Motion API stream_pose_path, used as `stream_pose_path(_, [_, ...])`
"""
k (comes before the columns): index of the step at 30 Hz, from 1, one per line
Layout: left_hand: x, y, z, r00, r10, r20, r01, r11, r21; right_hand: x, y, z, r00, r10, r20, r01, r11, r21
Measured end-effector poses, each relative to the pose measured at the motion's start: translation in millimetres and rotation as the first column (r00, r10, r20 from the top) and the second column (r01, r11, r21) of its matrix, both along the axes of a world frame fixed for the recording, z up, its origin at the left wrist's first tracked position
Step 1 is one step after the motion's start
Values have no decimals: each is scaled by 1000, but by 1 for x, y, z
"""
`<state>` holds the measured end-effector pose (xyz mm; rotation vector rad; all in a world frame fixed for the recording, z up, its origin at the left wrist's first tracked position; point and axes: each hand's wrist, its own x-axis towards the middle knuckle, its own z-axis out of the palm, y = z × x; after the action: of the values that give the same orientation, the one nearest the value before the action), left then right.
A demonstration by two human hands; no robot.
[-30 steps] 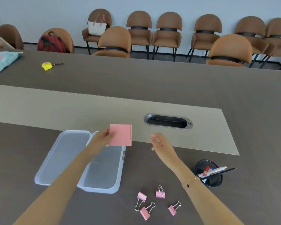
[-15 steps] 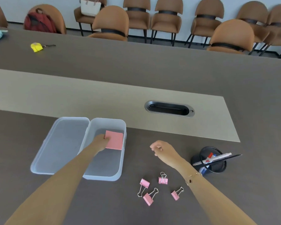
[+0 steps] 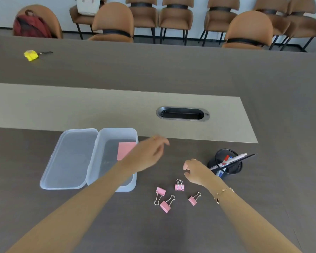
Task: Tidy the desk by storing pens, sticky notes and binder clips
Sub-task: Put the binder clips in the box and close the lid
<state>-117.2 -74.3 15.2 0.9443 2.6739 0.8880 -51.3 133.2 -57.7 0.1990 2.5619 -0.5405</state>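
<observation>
A pink sticky-note pad (image 3: 124, 149) lies inside the clear plastic box (image 3: 117, 133), whose hinged lid (image 3: 71, 159) lies open to the left. My left hand (image 3: 150, 152) hovers just right of the box, blurred, fingers apart and holding nothing. My right hand (image 3: 195, 170) hangs loosely curled and empty above several pink binder clips (image 3: 179, 186) scattered on the dark table. A black mesh pen cup (image 3: 228, 161) with pens leaning out of it stands to the right of that hand.
A black oval cable port (image 3: 182, 114) sits in the beige centre strip. A yellow object (image 3: 31, 55) lies far left on the table. Brown chairs (image 3: 248, 28) line the far side, one holding a red backpack (image 3: 30, 26).
My left hand carried the pink pad down into the box, let go of it and moved right, out of the box. My right hand drifted down toward the clips.
</observation>
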Motion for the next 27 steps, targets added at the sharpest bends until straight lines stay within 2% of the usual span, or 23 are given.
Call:
stream_pose_path(2, [15, 18, -13, 963, -205, 174, 241, 944, -224, 10, 0, 5, 993, 68, 95, -80, 990, 119])
stream_pose_path(4, [29, 24, -38, 928, -208, 310, 331, 842, -426, 23, -1, 10, 975, 104, 198, -135, 979, 152])
stream_pose_path(6, [41, 19, -66, 925, -157, 346, 334, 767, -548, 38, -1, 7, 958, 134, 255, -182, 968, 174])
stream_pose_path(8, [49, 11, -87, 938, -119, 326, 288, 791, -540, 50, 1, -1, 961, 136, 242, -181, 968, 174])
stream_pose_path(11, [52, 4, -104, 948, -51, 315, 196, 872, -448, 61, 4, -16, 985, 123, 120, -133, 988, 81])
stream_pose_path(14, [53, 3, -109, 915, 51, 400, 117, 916, -384, 65, 5, -25, 997, 23, 78, -22, 1000, -13])
stream_pose_path(18, [57, 6, -108, 897, 133, 422, 59, 909, -412, 65, 4, -28, 999, -25, 48, 21, 997, 79])
stream_pose_path(21, [59, 4, -106, 885, 192, 424, 3, 909, -418, 67, 4, -30, 980, -173, 96, 182, 979, -95])
stream_pose_path(23, [57, 2, -103, 879, 211, 427, -32, 921, -389, 66, 4, -25, 974, -197, 112, 216, 957, -192])
stream_pose_path(27, [54, 7, -92, 825, 245, 509, -66, 937, -344, 53, -1, -10, 958, -284, 39, 284, 922, -264])
